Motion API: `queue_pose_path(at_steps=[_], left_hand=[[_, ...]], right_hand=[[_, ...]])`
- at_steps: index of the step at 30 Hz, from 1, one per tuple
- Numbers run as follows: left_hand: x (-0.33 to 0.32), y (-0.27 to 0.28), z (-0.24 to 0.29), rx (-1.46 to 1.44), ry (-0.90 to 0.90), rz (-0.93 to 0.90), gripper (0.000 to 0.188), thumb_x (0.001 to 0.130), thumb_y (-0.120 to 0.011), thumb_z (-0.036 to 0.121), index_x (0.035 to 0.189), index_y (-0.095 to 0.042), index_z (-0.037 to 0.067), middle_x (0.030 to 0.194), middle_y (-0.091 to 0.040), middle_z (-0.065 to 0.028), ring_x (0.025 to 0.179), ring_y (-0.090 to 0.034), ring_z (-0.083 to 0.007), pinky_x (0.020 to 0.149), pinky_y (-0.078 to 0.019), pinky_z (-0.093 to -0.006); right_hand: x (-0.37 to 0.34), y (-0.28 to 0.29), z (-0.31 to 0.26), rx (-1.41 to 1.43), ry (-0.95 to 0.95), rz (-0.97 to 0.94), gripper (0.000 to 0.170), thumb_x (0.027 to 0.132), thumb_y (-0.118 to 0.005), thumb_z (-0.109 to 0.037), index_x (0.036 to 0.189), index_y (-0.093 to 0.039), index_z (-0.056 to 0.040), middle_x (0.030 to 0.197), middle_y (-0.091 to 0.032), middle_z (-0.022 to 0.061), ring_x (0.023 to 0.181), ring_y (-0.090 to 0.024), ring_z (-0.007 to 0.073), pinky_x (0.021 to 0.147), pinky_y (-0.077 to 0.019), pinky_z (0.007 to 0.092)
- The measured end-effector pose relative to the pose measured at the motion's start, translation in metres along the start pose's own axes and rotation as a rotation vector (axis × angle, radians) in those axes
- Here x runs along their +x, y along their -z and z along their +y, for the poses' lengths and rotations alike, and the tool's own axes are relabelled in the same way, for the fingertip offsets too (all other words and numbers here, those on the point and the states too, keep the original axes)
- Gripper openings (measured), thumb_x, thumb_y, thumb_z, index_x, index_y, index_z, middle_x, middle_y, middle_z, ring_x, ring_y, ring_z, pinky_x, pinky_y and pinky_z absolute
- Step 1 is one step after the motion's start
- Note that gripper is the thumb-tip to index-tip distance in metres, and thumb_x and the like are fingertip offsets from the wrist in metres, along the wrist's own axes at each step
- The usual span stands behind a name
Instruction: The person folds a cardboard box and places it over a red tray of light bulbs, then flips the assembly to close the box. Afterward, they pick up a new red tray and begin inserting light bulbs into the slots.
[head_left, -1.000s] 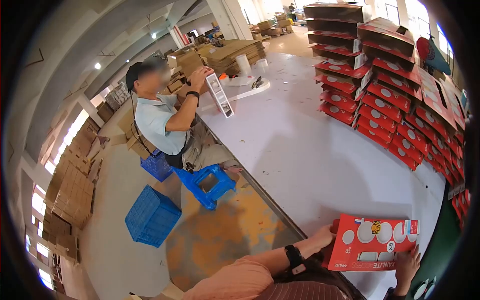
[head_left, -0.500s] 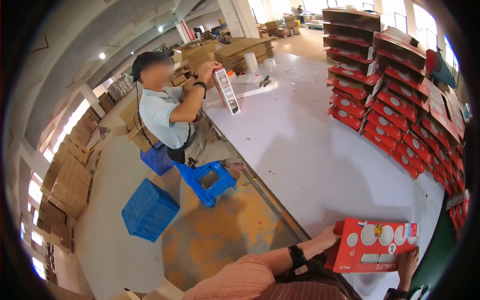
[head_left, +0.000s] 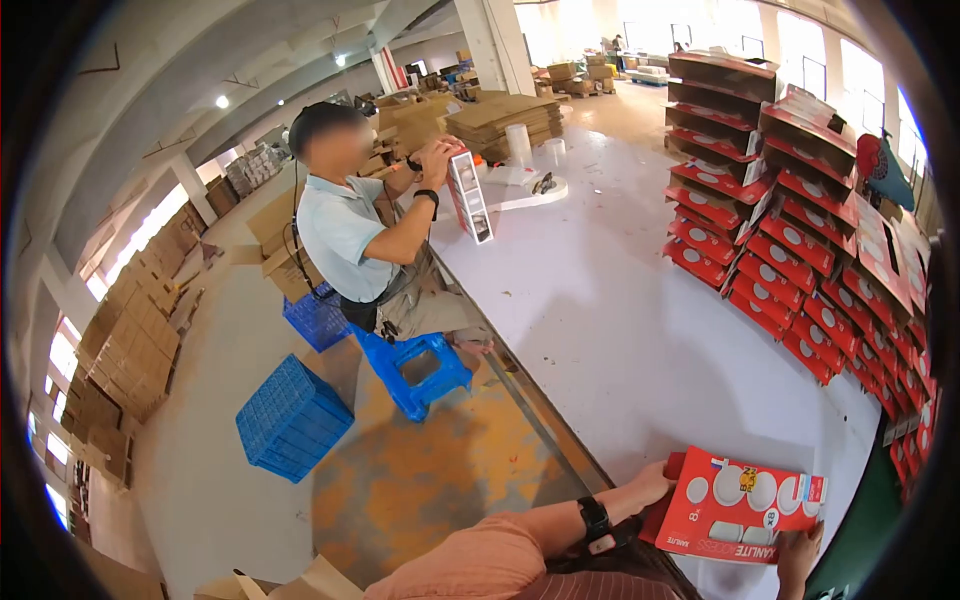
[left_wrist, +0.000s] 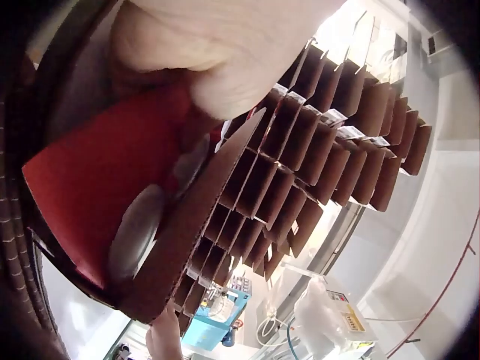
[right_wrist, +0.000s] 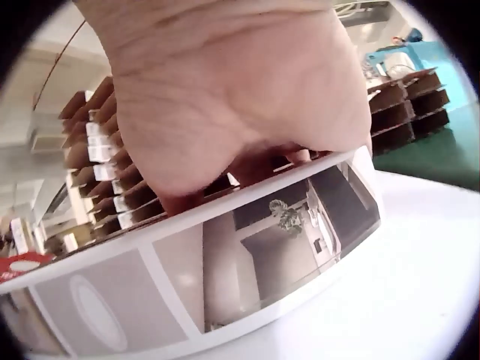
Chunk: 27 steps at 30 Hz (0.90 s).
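Note:
A red printed cardboard box (head_left: 745, 512) with white disc pictures lies low over the near right part of the table, between my two hands. My left hand (head_left: 652, 487) grips its left end beside a dark red flap. In the left wrist view, the left hand (left_wrist: 217, 52) has its thumb side against the red card (left_wrist: 112, 172), with a brown inner edge showing. My right hand (head_left: 798, 555) holds the box at its near right corner. The right wrist view shows the right hand (right_wrist: 240, 105) over the box's photo-printed side (right_wrist: 277, 240), its fingertips hidden behind the edge.
Tall stacks of red cartons (head_left: 790, 250) stand along the right of the white table (head_left: 590, 320). Across the corner a person (head_left: 350, 220) holds a similar box (head_left: 470, 197). A blue stool (head_left: 415, 375) and blue crate (head_left: 295, 418) stand on the floor left of the table.
The head view has swung, so the room sits farther right and lower. My box has tilted, its right end lower, with both hands still on it. The other person's box stands more upright.

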<state>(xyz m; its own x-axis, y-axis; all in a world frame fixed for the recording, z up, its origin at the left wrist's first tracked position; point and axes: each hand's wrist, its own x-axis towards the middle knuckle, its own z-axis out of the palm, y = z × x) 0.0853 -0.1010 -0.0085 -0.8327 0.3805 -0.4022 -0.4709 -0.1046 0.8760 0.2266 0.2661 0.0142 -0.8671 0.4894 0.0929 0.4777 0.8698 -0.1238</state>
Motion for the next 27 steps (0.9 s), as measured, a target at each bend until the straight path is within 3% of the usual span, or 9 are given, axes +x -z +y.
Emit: queue_pose_path(at_steps=[2, 4, 5, 8, 10, 13, 17, 25, 27], left_hand=[[-0.008, 0.003, 0.012, 0.067, 0.053, 0.006, 0.034, 0.088, -0.061, 0.014, 0.119, -0.054, 0.001, 0.109, -0.064, -0.0119, 0.096, -0.062, -0.0189, 0.083, -0.0495, -0.0340], [-0.016, 0.003, 0.022, 0.070, 0.041, 0.006, 0.034, 0.088, -0.061, 0.014, 0.119, -0.054, 0.001, 0.109, -0.064, -0.0118, 0.096, -0.062, -0.0191, 0.083, -0.0495, -0.0339], [-0.017, 0.003, 0.025, 0.072, 0.035, 0.004, 0.035, 0.088, -0.061, 0.013, 0.119, -0.054, 0.002, 0.109, -0.064, -0.0118, 0.096, -0.062, -0.0192, 0.083, -0.0496, -0.0339], [-0.001, 0.009, 0.007, 0.017, 0.048, -0.074, 0.041, 0.087, -0.064, 0.015, 0.123, -0.052, 0.003, 0.114, -0.062, -0.0096, 0.100, -0.061, -0.0177, 0.085, -0.0492, -0.0340], [-0.006, 0.009, 0.009, -0.007, 0.057, -0.105, 0.041, 0.086, -0.064, 0.015, 0.123, -0.051, 0.003, 0.113, -0.063, -0.0094, 0.099, -0.061, -0.0177, 0.085, -0.0492, -0.0339], [-0.008, 0.002, 0.012, -0.029, 0.058, -0.109, 0.040, 0.088, -0.062, 0.018, 0.123, -0.052, 0.003, 0.112, -0.063, -0.0100, 0.097, -0.062, -0.0185, 0.084, -0.0496, -0.0345], [-0.039, -0.010, 0.026, -0.457, 0.066, -0.303, 0.048, 0.094, -0.050, 0.039, 0.127, -0.049, 0.005, 0.115, -0.061, -0.0126, 0.099, -0.062, -0.0209, 0.087, -0.0501, -0.0364], [-0.075, 0.000, 0.055, -0.451, 0.195, -0.277, 0.058, 0.093, -0.044, 0.051, 0.128, -0.047, 0.006, 0.119, -0.059, -0.0123, 0.103, -0.060, -0.0225, 0.089, -0.0499, -0.0373], [-0.079, 0.002, 0.055, -0.452, 0.212, -0.285, 0.059, 0.093, -0.043, 0.053, 0.128, -0.047, 0.006, 0.120, -0.059, -0.0123, 0.104, -0.060, -0.0227, 0.090, -0.0499, -0.0374]], right_hand=[[-0.014, 0.024, -0.011, -0.173, 0.149, 0.076, 0.047, 0.083, -0.064, -0.027, 0.109, -0.054, 0.0103, 0.138, -0.038, 0.0241, 0.126, -0.041, 0.0353, 0.100, -0.0382, 0.0416], [-0.015, 0.047, -0.015, 0.192, 0.246, 0.013, 0.042, 0.080, -0.061, -0.017, 0.116, -0.057, 0.0038, 0.137, -0.036, 0.0288, 0.127, -0.036, 0.0417, 0.107, -0.0303, 0.0456], [0.016, -0.003, 0.057, -0.131, 0.355, -0.046, 0.039, 0.081, -0.056, -0.006, 0.118, -0.055, 0.0021, 0.135, -0.040, 0.0272, 0.124, -0.040, 0.0419, 0.106, -0.0318, 0.0455], [0.032, -0.019, 0.110, 0.592, 0.018, 0.282, 0.041, 0.084, -0.053, 0.001, 0.125, -0.046, 0.0018, 0.122, -0.053, 0.0188, 0.119, -0.048, 0.0303, 0.100, -0.0370, 0.0423], [0.044, -0.043, 0.141, 0.555, 0.131, 0.366, 0.036, 0.090, -0.053, -0.009, 0.123, -0.045, 0.0038, 0.112, -0.058, 0.0159, 0.110, -0.054, 0.0234, 0.092, -0.0430, 0.0391], [0.023, -0.006, 0.090, 1.095, -0.165, -0.496, 0.044, 0.099, -0.043, -0.030, 0.130, -0.050, -0.0001, 0.123, -0.057, 0.0060, 0.110, -0.052, 0.0154, 0.091, -0.0415, 0.0308], [0.006, 0.007, 0.043, 1.165, -0.097, -0.437, 0.046, 0.099, -0.042, -0.038, 0.125, -0.054, -0.0027, 0.105, -0.059, -0.0002, 0.089, -0.052, 0.0131, 0.076, -0.0420, 0.0257], [-0.003, 0.012, 0.022, 1.179, -0.204, -0.478, 0.046, 0.093, -0.052, -0.043, 0.124, -0.057, -0.0084, 0.094, -0.057, -0.0019, 0.078, -0.047, 0.0096, 0.067, -0.0392, 0.0256], [0.006, -0.005, 0.017, 1.499, -0.154, -0.440, 0.041, 0.093, -0.052, -0.021, 0.124, -0.045, 0.0053, 0.110, -0.059, 0.0141, 0.103, -0.057, 0.0205, 0.087, -0.0467, 0.0335]])
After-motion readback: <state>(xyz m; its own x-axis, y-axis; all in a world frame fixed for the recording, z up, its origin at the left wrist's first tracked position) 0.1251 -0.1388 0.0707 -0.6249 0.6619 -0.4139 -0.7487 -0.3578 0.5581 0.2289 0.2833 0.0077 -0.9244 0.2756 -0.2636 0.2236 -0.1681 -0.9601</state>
